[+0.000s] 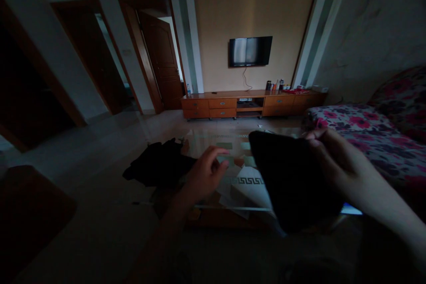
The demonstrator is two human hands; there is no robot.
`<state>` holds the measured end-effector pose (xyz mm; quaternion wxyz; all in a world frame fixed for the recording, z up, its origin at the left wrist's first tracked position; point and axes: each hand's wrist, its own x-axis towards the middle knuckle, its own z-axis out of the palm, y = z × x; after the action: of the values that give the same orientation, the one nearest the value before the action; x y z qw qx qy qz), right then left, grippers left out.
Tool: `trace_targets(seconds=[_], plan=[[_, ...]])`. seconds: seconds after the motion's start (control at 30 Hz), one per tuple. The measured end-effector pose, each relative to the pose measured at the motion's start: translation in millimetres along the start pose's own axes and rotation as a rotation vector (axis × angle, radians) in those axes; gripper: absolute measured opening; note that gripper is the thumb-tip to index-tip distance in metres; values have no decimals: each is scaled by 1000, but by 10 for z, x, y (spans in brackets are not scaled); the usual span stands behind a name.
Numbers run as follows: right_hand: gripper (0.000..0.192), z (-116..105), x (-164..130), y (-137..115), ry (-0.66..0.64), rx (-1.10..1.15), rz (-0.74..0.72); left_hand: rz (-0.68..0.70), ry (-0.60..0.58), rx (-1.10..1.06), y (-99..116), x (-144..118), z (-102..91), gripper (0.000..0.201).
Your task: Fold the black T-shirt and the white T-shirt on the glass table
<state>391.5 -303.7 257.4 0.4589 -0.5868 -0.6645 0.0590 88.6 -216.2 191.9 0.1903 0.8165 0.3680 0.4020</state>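
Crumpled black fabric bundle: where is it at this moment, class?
In the head view, the crumpled black fabric bundle lies at the left end of the patterned glass table, just left of the bare left hand.

Cloth (158, 163) on tbl. (246, 181); cab. (222, 107) behind, sofa (361, 120) R.

Two hands (204, 175) (348, 164); two black cloths (159, 162) (296, 182); one television (250, 51).

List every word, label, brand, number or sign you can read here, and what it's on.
No text can be read.
Clear plastic bottle with bluish label, on the long brown wooden cabinet: too small.
Flat black television: no brand legible.
White paper sheets at the clear glass table: too blurred.
Black cloth in the right hand: no lettering visible.
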Motion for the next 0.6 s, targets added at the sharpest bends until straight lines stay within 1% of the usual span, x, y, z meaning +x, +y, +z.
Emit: trace_targets(seconds=[0.07, 0.1, 0.13, 0.17, 0.2, 0.27, 0.3, 0.33, 0.37, 0.4, 0.43, 0.47, 0.5, 0.53, 0.57, 0.6], plan=[[31, 113, -71, -76, -196, 56, -6, 34, -62, -51, 360, -74, 148, 42], [31, 191, -88, -89, -286, 88, -13, 46, -115, -73, 471, -109, 202, 42], [30, 273, -96, -91, -368, 122, -23, 52, -178, -86, 534, -136, 240, 34], [30, 354, -97, -88, -443, 154, -34, 47, -261, -104, 552, -155, 260, 24], [30, 425, -94, -82, -511, 185, -46, 25, -360, -133, 531, -163, 264, 19], [30, 525, -81, -68, -623, 233, -55, -82, -568, -246, 409, -147, 225, 29], [30, 550, -71, -59, -651, 253, -45, -162, -632, -329, 327, -125, 184, 31], [32, 559, -58, -47, -654, 273, -22, -244, -630, -418, 244, -95, 128, 32], [35, 554, -39, -29, -633, 293, 12, -312, -543, -498, 164, -61, 56, 33], [38, 538, -14, 0, -590, 315, 54, -354, -362, -555, 90, -24, -31, 33], [41, 515, 19, 45, -527, 339, 96, -358, -101, -583, 23, 13, -132, 32], [44, 487, 59, 110, -453, 359, 130, -329, 202, -577, -41, 47, -245, 31], [47, 457, 106, 198, -370, 370, 153, -268, 511, -539, -107, 74, -366, 29], [49, 427, 159, 310, -286, 364, 169, -196, 760, -475, -181, 92, -490, 26], [51, 400, 215, 446, -203, 343, 180, -141, 937, -395, -268, 99, -610, 23], [53, 377, 271, 605, -123, 300, 194, -107, 1064, -314, -373, 94, -720, 22]])
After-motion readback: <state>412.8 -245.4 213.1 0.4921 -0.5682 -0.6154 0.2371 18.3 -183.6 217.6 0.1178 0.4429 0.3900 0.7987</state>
